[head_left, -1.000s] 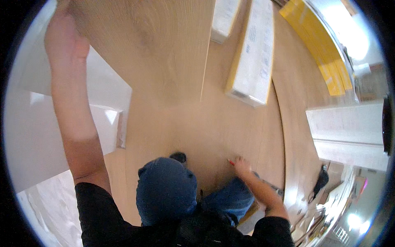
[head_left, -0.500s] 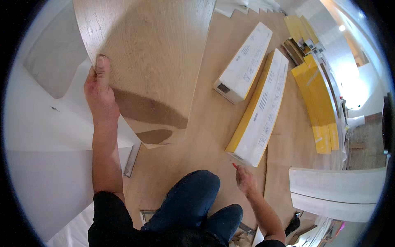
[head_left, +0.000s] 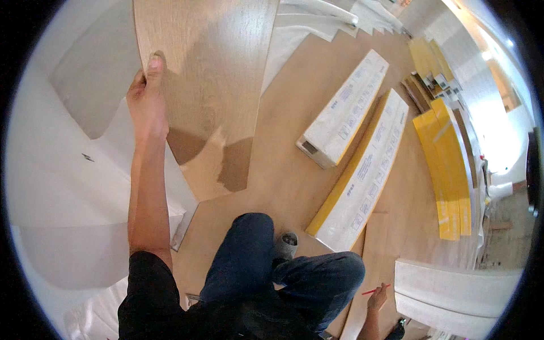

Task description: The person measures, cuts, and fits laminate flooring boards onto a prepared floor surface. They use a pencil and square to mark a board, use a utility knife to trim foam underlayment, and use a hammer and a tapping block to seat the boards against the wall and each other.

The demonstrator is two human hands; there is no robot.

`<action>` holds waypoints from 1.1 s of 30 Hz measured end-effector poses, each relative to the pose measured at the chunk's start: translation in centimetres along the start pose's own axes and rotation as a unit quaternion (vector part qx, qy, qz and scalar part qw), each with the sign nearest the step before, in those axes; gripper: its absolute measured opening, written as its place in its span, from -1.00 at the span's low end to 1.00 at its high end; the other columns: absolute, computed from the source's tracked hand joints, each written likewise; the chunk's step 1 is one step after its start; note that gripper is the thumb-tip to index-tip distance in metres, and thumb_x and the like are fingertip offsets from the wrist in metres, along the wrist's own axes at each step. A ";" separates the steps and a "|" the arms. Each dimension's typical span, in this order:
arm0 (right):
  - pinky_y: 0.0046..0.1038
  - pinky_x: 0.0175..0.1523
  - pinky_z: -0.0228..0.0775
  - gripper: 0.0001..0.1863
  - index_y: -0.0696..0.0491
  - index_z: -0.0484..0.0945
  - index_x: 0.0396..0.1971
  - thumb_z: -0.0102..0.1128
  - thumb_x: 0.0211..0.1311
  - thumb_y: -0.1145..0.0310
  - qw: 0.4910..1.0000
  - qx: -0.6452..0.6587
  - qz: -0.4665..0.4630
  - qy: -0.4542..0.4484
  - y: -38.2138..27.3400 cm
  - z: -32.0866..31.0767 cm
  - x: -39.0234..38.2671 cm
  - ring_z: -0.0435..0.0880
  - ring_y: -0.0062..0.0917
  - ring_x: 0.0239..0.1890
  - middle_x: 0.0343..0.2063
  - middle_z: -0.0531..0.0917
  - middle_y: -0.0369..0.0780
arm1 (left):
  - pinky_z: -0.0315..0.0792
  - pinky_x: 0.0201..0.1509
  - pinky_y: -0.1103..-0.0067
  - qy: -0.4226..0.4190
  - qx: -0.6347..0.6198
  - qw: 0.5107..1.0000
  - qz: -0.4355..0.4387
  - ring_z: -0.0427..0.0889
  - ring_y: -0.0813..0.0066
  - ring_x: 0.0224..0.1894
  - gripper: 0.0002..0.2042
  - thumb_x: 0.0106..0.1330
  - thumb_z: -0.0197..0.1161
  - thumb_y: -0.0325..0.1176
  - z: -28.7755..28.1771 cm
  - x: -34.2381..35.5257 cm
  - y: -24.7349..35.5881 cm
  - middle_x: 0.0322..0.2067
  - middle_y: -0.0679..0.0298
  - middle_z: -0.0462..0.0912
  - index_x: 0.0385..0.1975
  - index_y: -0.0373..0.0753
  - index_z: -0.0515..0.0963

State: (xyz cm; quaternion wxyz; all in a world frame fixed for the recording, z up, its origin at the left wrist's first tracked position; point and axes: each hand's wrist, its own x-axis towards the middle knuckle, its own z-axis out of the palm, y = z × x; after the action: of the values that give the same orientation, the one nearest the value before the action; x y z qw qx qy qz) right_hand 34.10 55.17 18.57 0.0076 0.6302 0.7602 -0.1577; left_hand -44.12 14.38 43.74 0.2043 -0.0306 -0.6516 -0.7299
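My left hand [head_left: 148, 110] grips the left edge of a wood-look flooring plank [head_left: 221, 79], thumb on its face. The plank is held up in front of me, its upper end running out of view, with shadows across its lower part. Low on the right, beside my bent knee, my right hand [head_left: 377, 299] is closed on a thin red pencil [head_left: 368, 292]. The pencil's tip points left, above the laid wood floor [head_left: 272, 181].
Two long white and yellow boxes [head_left: 343, 110] [head_left: 362, 175] lie on the floor right of centre. Flat yellow packaging [head_left: 447, 175] lies farther right. White panels [head_left: 453, 286] are near my right hand. A white wall [head_left: 62, 175] stands at the left.
My right hand has moved right and toward me with the pencil. The plank has shifted up and away, still in my left hand. My right knee has swung outward, and a foot now shows.
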 end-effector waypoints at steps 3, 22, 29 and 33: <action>-0.23 0.03 0.49 -0.74 0.18 0.51 0.04 0.09 0.44 0.42 0.985 -0.007 -0.091 0.146 3.7 3.0 3.0 0.65 -0.23 -0.08 -0.23 0.64 -0.04 | 0.41 0.17 0.49 0.006 -0.020 1.000 0.005 0.56 0.46 -0.05 -0.36 0.30 0.40 0.17 4.9 2.6 -0.9 -0.11 0.20 0.65 -0.01 -0.41 0.62; -0.10 0.41 0.22 -0.52 0.11 0.50 0.19 0.31 0.29 0.33 0.141 -0.085 -0.913 0.373 -117.8 -17.7 -1.9 0.47 -0.05 0.29 0.16 0.58 -0.03 | 0.58 -0.28 0.25 0.029 0.151 0.988 0.027 0.74 0.13 -0.43 -0.58 0.24 0.40 0.06 13.9 20.8 -6.4 -0.49 0.04 0.73 -0.33 -0.27 0.70; -0.07 -0.32 0.37 -0.63 0.11 0.43 -0.34 0.41 0.22 0.18 0.217 -0.181 -0.930 0.235 -127.0 -11.4 1.5 0.57 0.00 -0.44 -0.56 0.54 -0.04 | 0.58 -0.05 0.14 -0.003 0.285 0.958 0.029 0.73 -0.07 -0.20 -0.57 0.30 0.28 0.10 14.6 24.7 -11.3 -0.30 -0.02 0.75 -0.24 -0.21 0.67; -0.09 -0.28 0.43 -0.65 0.16 0.54 -0.29 0.28 0.35 0.12 0.304 -0.255 -0.914 0.084 -130.7 -1.1 6.3 0.67 0.00 -0.39 -0.52 0.63 0.04 | 0.42 0.26 0.13 -0.012 0.412 0.906 0.099 0.60 0.03 0.17 -0.58 0.36 0.28 -0.03 12.2 22.5 -18.8 0.06 -0.03 0.63 0.07 -0.17 0.58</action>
State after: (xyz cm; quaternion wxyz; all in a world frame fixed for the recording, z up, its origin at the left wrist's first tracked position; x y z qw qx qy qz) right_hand -92.49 41.08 48.40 -0.0448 -0.4922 0.8479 0.1919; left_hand -73.72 21.57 34.85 0.2627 -0.0167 -0.8902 -0.3718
